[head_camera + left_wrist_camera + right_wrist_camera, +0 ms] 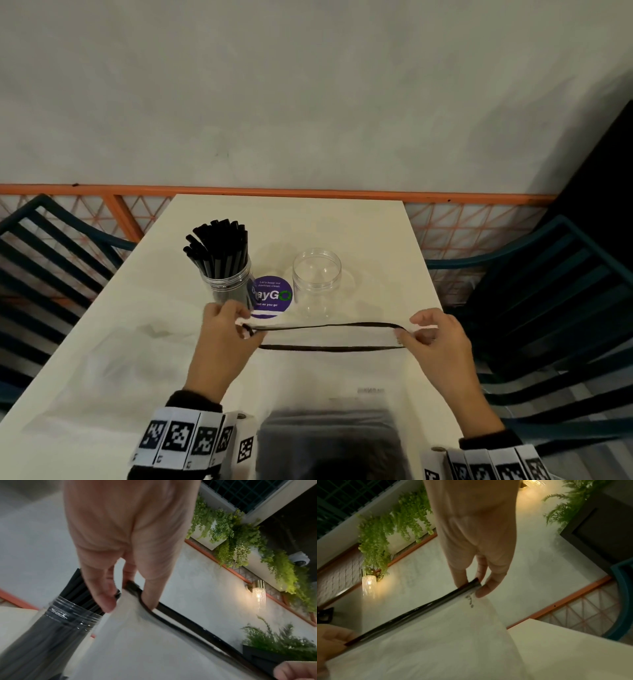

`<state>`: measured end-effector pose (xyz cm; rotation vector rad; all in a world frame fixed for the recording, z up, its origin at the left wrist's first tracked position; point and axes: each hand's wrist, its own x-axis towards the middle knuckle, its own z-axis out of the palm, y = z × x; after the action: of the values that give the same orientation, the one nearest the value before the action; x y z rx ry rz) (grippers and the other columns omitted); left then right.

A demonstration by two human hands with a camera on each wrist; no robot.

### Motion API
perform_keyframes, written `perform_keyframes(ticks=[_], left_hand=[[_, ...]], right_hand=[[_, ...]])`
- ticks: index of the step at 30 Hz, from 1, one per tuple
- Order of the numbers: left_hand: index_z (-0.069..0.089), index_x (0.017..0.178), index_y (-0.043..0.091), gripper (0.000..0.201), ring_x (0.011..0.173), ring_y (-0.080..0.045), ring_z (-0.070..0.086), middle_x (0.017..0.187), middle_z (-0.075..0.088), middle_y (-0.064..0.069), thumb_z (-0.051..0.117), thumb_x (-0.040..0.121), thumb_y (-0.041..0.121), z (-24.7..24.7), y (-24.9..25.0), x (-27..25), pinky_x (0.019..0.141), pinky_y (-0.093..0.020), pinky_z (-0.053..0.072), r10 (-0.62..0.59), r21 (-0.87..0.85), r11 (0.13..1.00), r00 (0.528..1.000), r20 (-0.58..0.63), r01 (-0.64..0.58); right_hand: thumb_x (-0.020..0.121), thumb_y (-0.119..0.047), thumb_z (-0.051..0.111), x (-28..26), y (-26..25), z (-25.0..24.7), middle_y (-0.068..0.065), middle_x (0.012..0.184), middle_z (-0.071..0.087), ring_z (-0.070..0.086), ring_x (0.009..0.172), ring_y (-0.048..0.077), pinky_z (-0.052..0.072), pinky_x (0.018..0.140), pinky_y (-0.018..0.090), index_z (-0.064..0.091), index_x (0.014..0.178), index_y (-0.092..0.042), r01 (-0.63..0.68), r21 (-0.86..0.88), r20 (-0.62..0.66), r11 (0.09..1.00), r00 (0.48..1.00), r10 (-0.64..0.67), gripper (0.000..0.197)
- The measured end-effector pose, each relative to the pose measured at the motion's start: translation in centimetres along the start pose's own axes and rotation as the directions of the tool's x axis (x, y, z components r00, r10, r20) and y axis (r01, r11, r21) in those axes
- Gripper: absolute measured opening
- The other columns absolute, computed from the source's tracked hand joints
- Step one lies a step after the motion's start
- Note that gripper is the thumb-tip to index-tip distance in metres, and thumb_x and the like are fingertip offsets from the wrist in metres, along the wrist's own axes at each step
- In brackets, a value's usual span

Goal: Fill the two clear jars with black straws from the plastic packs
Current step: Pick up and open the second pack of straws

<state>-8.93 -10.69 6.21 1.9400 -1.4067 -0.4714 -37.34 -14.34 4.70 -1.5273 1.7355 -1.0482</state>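
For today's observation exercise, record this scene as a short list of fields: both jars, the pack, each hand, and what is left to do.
left jar: upright on the table, holds black straws
right jar: upright, empty
plastic pack: clear, black-edged mouth pulled open, dark bundle inside
left hand: pinches the mouth's left end
right hand: pinches the mouth's right end
sticker: purple, round, between the jars
remaining: fill the right jar
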Motion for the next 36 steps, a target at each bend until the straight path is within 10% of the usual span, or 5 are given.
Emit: perform_keyframes(ticks=[11,17,25,29,36], left_hand=[[0.055,0.098,0.014,0.029,0.064,-0.018,0.059,0.068,0.062,-0.008,0.046,0.085,-0.010,1.9,0.4,-0.9,0.057,-0.022,0.053,-0.187,-0.569,0.717,0.898,0.399,0.402],[0.069,0.069,0.019,0.010,0.068,-0.020,0.060,0.073,0.069,-0.004,0.070,0.078,0.013,0.9,-1.2,-0.1,0.063,-0.025,0.050,-0.175,-0.300,0.924,0.960,0.217,0.236],[0.070,0.066,0.008,0.031,0.061,-0.012,0.064,0.064,0.068,-0.004,0.048,0.086,0.014,0.5,0.4,-0.3,0.057,-0.021,0.055,-0.058,-0.750,0.312,0.799,0.598,0.584],[0.071,0.082,0.010,0.038,0.066,-0.018,0.063,0.077,0.071,-0.007,0.085,0.049,0.023,0.8,0.2,0.0,0.057,-0.030,0.050,-0.020,-0.761,0.037,0.761,0.648,0.648],[0.049,0.105,0.014,0.036,0.091,-0.025,0.060,0.106,0.061,-0.011,0.063,0.076,-0.002,1.2,-0.2,-0.7,0.072,-0.034,0.051,-0.154,-0.646,0.592,0.855,0.496,0.482]], right_hand=[[0.092,-0.004,0.050,-0.9,-1.3,2.7,0.014,0.085,0.069,0.068,0.078,0.023,0.059,0.066,0.027,0.065,0.091,0.001,-0.550,0.524,0.550,0.650,0.802,0.234,0.016],[0.095,-0.007,0.036,0.9,-1.1,0.9,0.011,0.070,0.073,0.072,0.062,0.017,0.060,0.053,0.028,0.060,0.095,-0.002,-0.667,0.730,0.623,0.148,0.739,0.257,0.025],[0.092,-0.029,0.052,0.5,0.0,2.6,0.008,0.108,0.058,0.059,0.097,0.024,0.050,0.082,0.034,0.045,0.117,-0.014,-0.480,0.478,0.516,0.736,0.831,0.208,0.030],[0.088,-0.018,0.060,0.2,0.5,3.2,0.009,0.111,0.055,0.055,0.101,0.020,0.044,0.085,0.028,0.058,0.107,-0.015,-0.147,0.117,0.411,0.982,0.908,0.087,0.019],[0.080,0.003,0.064,0.8,0.5,2.0,0.017,0.096,0.069,0.066,0.089,0.029,0.058,0.074,0.034,0.064,0.096,-0.005,-0.449,0.448,0.471,0.773,0.854,0.222,0.018]])
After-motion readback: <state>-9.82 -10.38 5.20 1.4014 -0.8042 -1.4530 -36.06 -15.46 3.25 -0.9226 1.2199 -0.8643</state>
